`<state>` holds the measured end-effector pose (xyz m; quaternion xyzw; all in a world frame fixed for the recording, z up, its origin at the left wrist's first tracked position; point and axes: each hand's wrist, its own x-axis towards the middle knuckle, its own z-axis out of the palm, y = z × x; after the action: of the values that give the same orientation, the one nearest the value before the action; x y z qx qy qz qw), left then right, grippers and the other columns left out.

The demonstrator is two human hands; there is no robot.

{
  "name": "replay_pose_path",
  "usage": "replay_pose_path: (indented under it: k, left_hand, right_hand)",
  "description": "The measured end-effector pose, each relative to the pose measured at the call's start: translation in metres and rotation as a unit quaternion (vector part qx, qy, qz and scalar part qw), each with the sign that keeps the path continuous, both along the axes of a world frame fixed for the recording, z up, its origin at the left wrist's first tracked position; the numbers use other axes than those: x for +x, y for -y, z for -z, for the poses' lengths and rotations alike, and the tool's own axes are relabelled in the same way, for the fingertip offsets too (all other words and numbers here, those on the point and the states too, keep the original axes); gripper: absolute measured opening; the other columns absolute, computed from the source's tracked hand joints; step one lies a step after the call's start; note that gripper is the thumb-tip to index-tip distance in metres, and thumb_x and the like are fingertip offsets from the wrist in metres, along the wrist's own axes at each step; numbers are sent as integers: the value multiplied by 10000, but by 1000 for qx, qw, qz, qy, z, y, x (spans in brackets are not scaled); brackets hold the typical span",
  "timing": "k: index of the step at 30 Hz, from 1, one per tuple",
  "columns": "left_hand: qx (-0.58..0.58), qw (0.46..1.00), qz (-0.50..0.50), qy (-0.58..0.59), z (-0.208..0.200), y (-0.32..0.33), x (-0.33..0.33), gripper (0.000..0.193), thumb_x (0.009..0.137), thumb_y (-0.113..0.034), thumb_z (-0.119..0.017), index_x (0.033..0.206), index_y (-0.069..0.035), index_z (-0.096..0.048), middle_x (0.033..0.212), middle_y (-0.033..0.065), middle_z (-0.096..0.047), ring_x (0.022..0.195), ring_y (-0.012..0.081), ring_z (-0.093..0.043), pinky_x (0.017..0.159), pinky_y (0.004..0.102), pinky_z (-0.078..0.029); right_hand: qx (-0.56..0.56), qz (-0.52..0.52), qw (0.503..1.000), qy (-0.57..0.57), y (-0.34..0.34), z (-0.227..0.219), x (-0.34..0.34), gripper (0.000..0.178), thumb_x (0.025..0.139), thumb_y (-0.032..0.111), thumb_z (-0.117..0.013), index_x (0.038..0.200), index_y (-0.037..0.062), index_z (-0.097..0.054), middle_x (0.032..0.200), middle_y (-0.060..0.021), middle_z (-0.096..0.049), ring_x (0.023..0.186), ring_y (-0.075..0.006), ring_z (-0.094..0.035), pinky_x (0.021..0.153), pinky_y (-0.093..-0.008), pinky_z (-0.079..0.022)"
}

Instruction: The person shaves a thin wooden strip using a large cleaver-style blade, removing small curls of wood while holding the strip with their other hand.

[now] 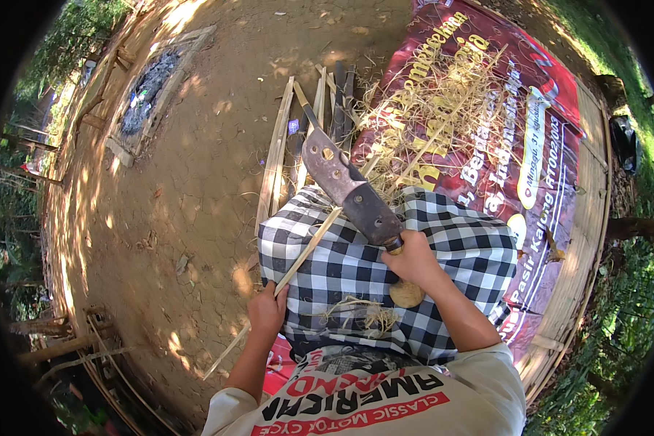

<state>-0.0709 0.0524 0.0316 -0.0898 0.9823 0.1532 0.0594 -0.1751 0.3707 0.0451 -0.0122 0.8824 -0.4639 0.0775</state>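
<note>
My right hand (415, 263) grips a machete-like knife (363, 206) by its handle, whose rounded wooden end (407, 294) shows below my fist. Its broad dark blade points up and to the left and has several holes. Between the closed fingers of my left hand (267, 312) is a thin pale bamboo strip (298, 265). The strip slants up to the right, and its upper end meets or lies just beside the blade; which, I cannot tell. A black-and-white checkered cloth (320, 280) covers my lap, with loose shavings (374, 317) on it.
Long bamboo strips (277, 149) and dark slats (338, 102) lie ahead of my knees. Curly shavings (443, 109) cover part of a red printed banner (552, 174) on a bamboo platform (585, 218) at right. A framed ash pit (152, 87) is far left on the earth floor (196, 218).
</note>
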Motion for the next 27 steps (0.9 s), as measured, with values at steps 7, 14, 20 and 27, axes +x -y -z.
replay_pose_path:
  k: [7, 14, 20, 27]
  left_hand:
    - [16, 1000, -9, 1, 2, -2, -1, 333, 916, -326, -585, 782, -23, -551, 643, 240, -593, 627, 444, -597, 558, 503, -455]
    - [14, 1000, -10, 2, -3, 0, -2, 349, 921, -320, -582, 763, -10, -549, 631, 247, -582, 628, 452, -590, 558, 504, -449]
    - [17, 1000, -3, -16, 1, 1, 2, 346, 919, -311, -586, 750, -12, -544, 619, 251, -566, 620, 452, -581, 551, 500, -444]
    - [31, 999, 1, -28, 8, 6, 3, 357, 912, -319, -597, 731, -19, -530, 599, 237, -564, 598, 440, -581, 528, 500, -438]
  right_hand:
    - [-53, 45, 995, 73, 14, -3, -3, 276, 653, 127, -723, 783, -93, -621, 665, -236, -618, 650, -331, -647, 621, -370, -516]
    - [-76, -4, 995, 58, -3, -21, -16, 264, 640, 122, -729, 774, -79, -623, 666, -208, -624, 610, -299, -645, 609, -362, -506]
    - [-32, -48, 998, 17, 15, 4, 8, 191, 670, 70, -700, 771, -76, -629, 626, -135, -633, 526, -178, -624, 533, -332, -508]
    - [-206, -45, 939, 271, 19, -8, -7, 195, 713, 15, -655, 869, -89, -602, 624, -97, -615, 528, -157, -612, 498, -297, -491]
